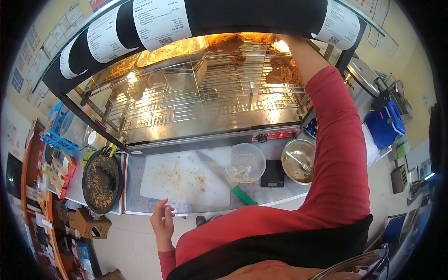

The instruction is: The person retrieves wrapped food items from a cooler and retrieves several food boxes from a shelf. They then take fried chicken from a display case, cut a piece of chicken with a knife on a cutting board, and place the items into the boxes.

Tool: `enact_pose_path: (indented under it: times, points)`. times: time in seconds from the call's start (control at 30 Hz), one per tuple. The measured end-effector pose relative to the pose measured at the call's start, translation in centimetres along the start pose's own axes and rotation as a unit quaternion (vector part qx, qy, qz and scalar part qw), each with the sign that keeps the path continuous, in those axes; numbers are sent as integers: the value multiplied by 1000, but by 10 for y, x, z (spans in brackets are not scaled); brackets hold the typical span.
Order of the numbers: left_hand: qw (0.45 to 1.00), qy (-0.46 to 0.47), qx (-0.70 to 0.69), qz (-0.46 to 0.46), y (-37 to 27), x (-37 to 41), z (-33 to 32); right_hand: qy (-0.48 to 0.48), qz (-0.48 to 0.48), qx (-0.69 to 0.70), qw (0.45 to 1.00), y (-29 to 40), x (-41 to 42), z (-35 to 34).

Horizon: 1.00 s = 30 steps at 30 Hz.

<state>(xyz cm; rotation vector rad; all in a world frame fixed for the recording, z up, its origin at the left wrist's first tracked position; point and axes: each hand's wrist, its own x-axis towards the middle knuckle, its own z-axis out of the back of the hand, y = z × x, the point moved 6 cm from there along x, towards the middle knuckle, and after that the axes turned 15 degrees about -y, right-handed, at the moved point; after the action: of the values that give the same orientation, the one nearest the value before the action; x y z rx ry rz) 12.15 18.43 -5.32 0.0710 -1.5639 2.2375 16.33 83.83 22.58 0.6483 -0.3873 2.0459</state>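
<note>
My right arm reaches up into a lit glass food warmer (pixel 217 140); the fingers of my right hand (pixel 288 39) are hidden behind its dark top edge, close to fried chicken pieces (pixel 281 74) on the wire racks. My left hand (pixel 163 217) hangs empty with loosely bent fingers, just off the near edge of the counter. Before me lies a white cutting board (pixel 175 178) strewn with crumbs. Across its right part rests a knife with a green handle (pixel 245 196). Beside that stand a clear plastic bowl (pixel 246 162), a black digital scale (pixel 272 175) and a steel bowl (pixel 292 169) holding a fork.
Left of the board sits a round black pan (pixel 101 185) with crumbs. Printed receipts (pixel 162 21) hang along the warmer's top. A blue plastic basket (pixel 57 129) stands far left, a blue cooler box (pixel 385 120) at right. A brown plastic crate (pixel 91 223) is on the tiled floor.
</note>
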Motion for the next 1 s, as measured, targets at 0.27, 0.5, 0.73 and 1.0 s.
enact_pose_path:
  times: [0.27,0.5,0.73,1.0]
  points:
    - [999,12,-33,0,28,26,17,-71,-26,-36,996,-42,-47,37]
    - [998,35,-27,-42,61,65,46,-136,-107,-20,985,-81,-172,85]
    - [995,64,-50,-63,83,112,70,-184,-335,505,774,-72,-332,68]
    - [992,108,-46,-44,99,140,75,213,-161,486,832,186,-423,-48]
